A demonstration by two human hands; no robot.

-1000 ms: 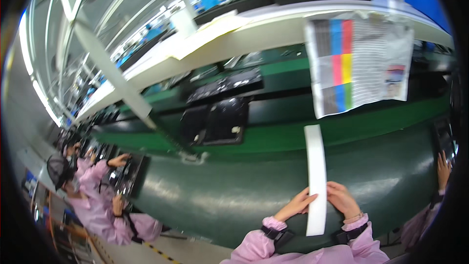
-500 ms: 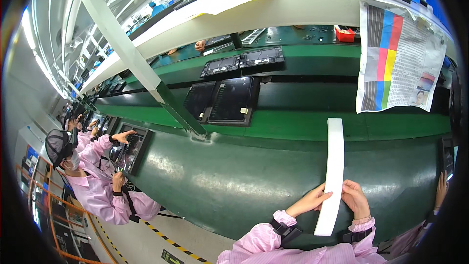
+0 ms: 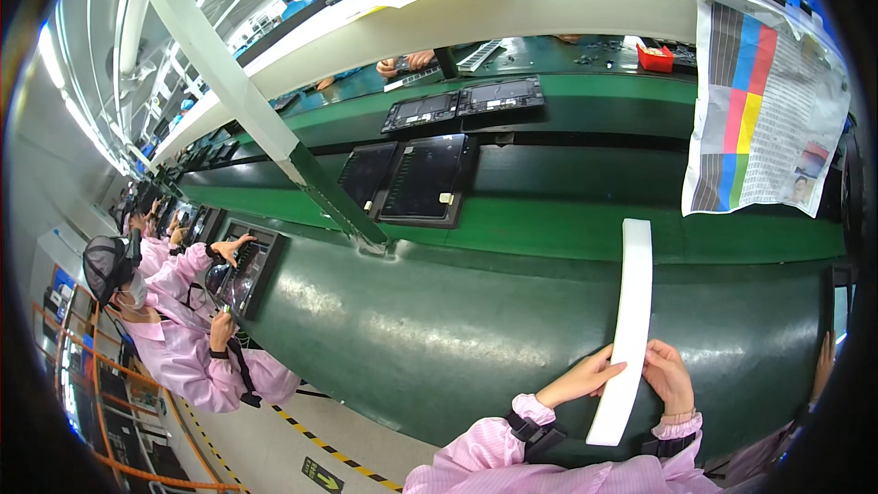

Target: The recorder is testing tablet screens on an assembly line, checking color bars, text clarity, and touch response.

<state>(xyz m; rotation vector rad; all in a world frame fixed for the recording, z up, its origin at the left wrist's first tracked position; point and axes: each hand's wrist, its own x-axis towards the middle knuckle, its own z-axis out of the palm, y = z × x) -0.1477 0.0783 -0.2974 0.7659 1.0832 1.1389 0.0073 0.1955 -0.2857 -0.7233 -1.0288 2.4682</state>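
Note:
A long, white, slightly curved strip, perhaps foam, extends over the green work surface, one end toward me. My left hand grips its left side, the thumb lying on top and the fingers underneath. At the right edge of the strip, the curled fingers of my right hand pinch it; their tips are partly hidden. Both my forearms, in pink sleeves with black wristbands, come from the lower edge.
Dark tablet-like panels lie on the belt beyond a green-and-white post. A printed colour sheet hangs at right. A co-worker in pink handles a panel in a black tray at left. A red bin stands far back.
My view has shifted slightly. Both my hands stay on the white strip with almost the same grip. Across the belt, another person's hands show more than before.

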